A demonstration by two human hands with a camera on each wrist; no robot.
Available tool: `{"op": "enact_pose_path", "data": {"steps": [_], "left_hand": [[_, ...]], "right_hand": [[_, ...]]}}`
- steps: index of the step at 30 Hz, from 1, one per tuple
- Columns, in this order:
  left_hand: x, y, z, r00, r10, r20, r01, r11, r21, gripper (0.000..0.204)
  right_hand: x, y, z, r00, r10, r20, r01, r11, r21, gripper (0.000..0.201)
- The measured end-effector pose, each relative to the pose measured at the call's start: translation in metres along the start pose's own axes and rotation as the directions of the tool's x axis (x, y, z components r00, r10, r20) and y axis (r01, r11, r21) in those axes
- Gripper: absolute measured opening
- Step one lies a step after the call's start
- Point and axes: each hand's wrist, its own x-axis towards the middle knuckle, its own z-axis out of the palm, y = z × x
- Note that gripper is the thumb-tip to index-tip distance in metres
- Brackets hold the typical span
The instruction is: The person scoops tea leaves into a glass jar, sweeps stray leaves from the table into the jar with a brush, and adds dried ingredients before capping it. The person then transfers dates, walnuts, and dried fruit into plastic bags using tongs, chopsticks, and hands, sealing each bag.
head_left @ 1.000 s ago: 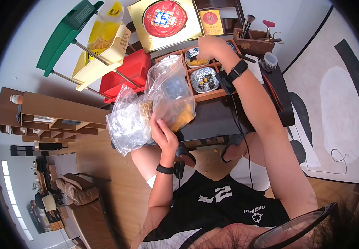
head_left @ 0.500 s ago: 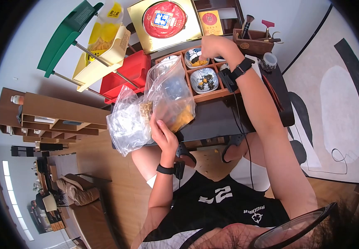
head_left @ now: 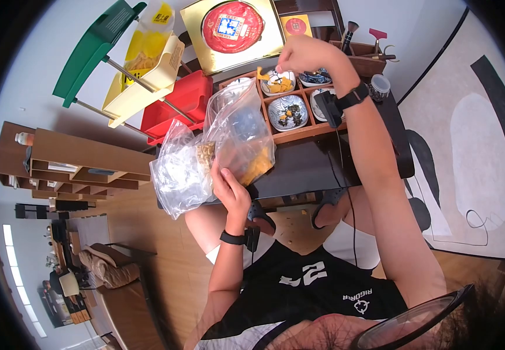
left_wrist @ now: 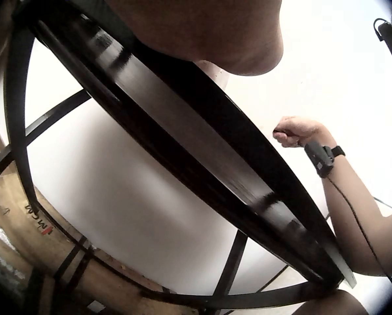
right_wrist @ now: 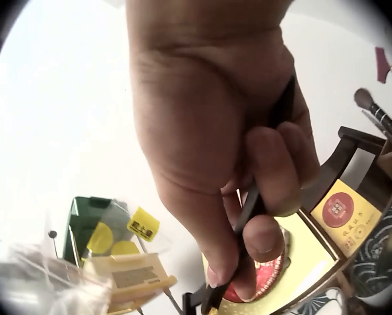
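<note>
In the head view, the left hand (head_left: pixel 231 192) grips the lower edge of a clear plastic bag (head_left: pixel 238 125) with orange pieces at its bottom; some fingertips are hidden. The right hand (head_left: pixel 308 55) is raised above a wooden compartment tray (head_left: pixel 299 135). An orange piece (head_left: pixel 262 74) hangs beside its fingertips, over a patterned dish (head_left: pixel 270 87) of similar pieces. In the right wrist view, the right hand (right_wrist: pixel 215 131) has its fingers curled round a slim black utensil (right_wrist: pixel 249 205). Another dish (head_left: pixel 288 113) holds dark and orange bits.
A second clear bag (head_left: pixel 179 175) lies on the left of the dark table (head_left: pixel 305 166). Coloured tiered bins (head_left: pixel 176 108) stand at the back left. Behind the tray are a gold box (head_left: pixel 270 44), a wooden tool holder (head_left: pixel 366 65) and a small lidded jar (head_left: pixel 379 87).
The right hand has lifted and drawn back from the dish, and the orange piece now shows above the dish's left edge. The left hand and the bags have stayed in place.
</note>
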Motion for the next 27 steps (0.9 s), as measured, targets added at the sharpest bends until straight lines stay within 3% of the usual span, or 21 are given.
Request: {"op": "enact_pose_path", "data": {"steps": [2,4,8,10,14,17,19,20,21,22,23,25,27], "left_hand": [[-0.001,-0.002,0.001,1.0,0.015,-0.012,-0.015,1.0,-0.028,0.038],[-0.001,-0.005,0.0,1.0,-0.011,0.009,0.012,0.999,-0.042,0.037],[0.0,-0.007,0.003,0.994,0.106,-0.03,-0.106,0.994,0.011,0.038],[0.001,-0.007,0.004,0.988,0.144,-0.051,-0.144,0.99,-0.004,0.038],[-0.001,-0.005,0.002,0.992,0.127,-0.022,-0.127,0.992,-0.019,0.038],[-0.002,-0.013,0.001,0.994,0.108,-0.03,-0.108,0.994,-0.015,0.038],[-0.001,-0.015,0.002,0.992,0.119,-0.031,-0.118,0.993,0.027,0.038],[-0.001,-0.015,0.003,0.992,0.12,-0.03,-0.119,0.993,0.026,0.038],[0.0,-0.013,0.005,0.986,0.158,-0.058,-0.157,0.987,0.02,0.039],[0.0,-0.011,0.007,0.977,0.196,-0.085,-0.195,0.981,0.013,0.039],[0.0,-0.012,0.006,0.977,0.198,-0.084,-0.197,0.98,0.012,0.039],[-0.001,-0.014,0.004,0.989,0.138,-0.056,-0.137,0.99,0.011,0.039],[-0.002,-0.01,0.003,0.99,0.128,-0.051,-0.128,0.992,0.007,0.039]], "right_hand": [[-0.008,-0.007,-0.008,0.999,-0.045,-0.025,0.046,0.996,0.077,0.029],[-0.018,-0.015,-0.014,0.945,-0.206,-0.254,0.223,0.974,0.04,0.033],[-0.038,-0.038,-0.028,0.918,-0.338,-0.208,0.372,0.915,0.153,0.032],[-0.048,-0.054,-0.028,0.87,-0.472,-0.144,0.491,0.857,0.156,0.032],[-0.048,-0.059,-0.015,0.877,-0.455,-0.153,0.48,0.842,0.246,0.031],[-0.048,-0.063,-0.022,0.892,-0.418,-0.172,0.444,0.883,0.152,0.033],[-0.039,-0.052,-0.02,0.934,-0.267,-0.238,0.261,0.964,-0.06,0.034],[-0.034,-0.046,-0.017,0.934,-0.267,-0.238,0.261,0.964,-0.06,0.034],[-0.029,-0.038,-0.012,0.957,-0.149,-0.249,0.121,0.985,-0.126,0.034],[-0.023,-0.029,-0.005,0.963,-0.029,-0.269,-0.023,0.982,-0.188,0.034],[-0.016,-0.021,0.001,0.962,-0.027,-0.271,-0.025,0.982,-0.187,0.034],[-0.005,-0.01,0.012,0.968,0.09,-0.235,-0.171,0.922,-0.348,0.033],[-0.002,-0.011,0.02,0.969,0.137,-0.206,-0.205,0.909,-0.363,0.033]]}}
